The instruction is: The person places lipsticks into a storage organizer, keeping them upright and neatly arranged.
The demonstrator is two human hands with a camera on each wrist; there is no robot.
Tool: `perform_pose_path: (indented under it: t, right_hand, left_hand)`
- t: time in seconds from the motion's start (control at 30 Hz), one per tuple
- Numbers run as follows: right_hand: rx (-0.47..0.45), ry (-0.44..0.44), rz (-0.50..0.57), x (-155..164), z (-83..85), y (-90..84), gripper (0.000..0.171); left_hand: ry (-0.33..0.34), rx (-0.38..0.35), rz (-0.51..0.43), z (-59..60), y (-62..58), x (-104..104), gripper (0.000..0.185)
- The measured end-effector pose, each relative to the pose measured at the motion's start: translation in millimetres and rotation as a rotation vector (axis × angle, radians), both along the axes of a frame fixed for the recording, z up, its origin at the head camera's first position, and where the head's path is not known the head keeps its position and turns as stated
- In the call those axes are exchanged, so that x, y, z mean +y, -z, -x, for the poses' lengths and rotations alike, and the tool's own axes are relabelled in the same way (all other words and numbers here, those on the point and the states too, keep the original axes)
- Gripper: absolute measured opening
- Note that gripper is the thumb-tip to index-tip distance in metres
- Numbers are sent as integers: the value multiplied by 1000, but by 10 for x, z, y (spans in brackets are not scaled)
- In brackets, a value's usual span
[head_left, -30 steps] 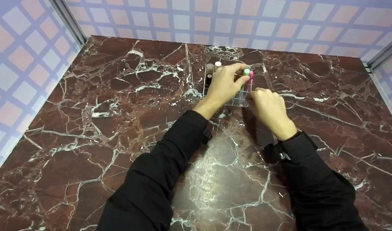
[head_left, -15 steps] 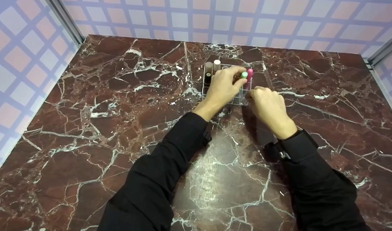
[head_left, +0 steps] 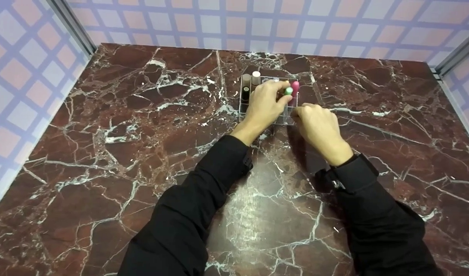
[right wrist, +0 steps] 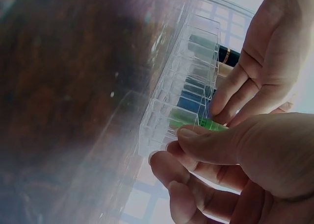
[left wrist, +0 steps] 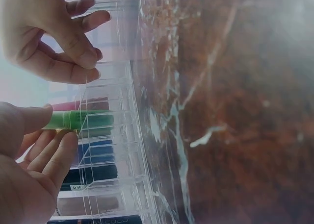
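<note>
A clear organizer with divided compartments (head_left: 285, 120) stands towards the back of the table. My left hand (head_left: 262, 102) pinches a slim green cosmetic tube (left wrist: 72, 120) between thumb and fingers. The tube's lower part is inside a compartment. Beside it, in the organizer's right column, is a pink tube (head_left: 295, 86). My right hand (head_left: 319, 124) is at the front right corner, its thumb (right wrist: 196, 138) and forefinger pinching the organizer's side wall. Behind my left hand, part of the organizer is hidden.
At the organizer's left stand a black tube (head_left: 245, 94), a grey-brown tube (head_left: 246, 81) and a white-topped tube (head_left: 256, 78). A blue tube (left wrist: 95, 152) sits near the green one. Patterned panels (head_left: 219, 27) border the marbled table (head_left: 142, 161).
My left hand has lowered the green tube, whose top now stands lower beside the pink one. The right hand keeps its place at the organizer's corner. The head view has shifted slightly.
</note>
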State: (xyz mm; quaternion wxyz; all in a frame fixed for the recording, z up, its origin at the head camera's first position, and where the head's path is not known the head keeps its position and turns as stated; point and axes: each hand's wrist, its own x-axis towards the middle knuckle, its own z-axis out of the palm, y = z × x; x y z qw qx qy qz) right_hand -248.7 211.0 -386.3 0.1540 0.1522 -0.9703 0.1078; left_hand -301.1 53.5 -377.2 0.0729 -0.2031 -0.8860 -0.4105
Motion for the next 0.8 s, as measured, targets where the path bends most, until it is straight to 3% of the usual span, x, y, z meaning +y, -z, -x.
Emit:
perform_pose_path:
  t: [0.23,0.8]
  right_hand:
    - [6,-8,7,-5,4,-2,8]
    - [11,-2,4,-14,-8,6,15]
  left_hand:
    - [12,-9,-31,3,-17,-26,32]
    - [5,-19,-1,-20,-15,-25,29]
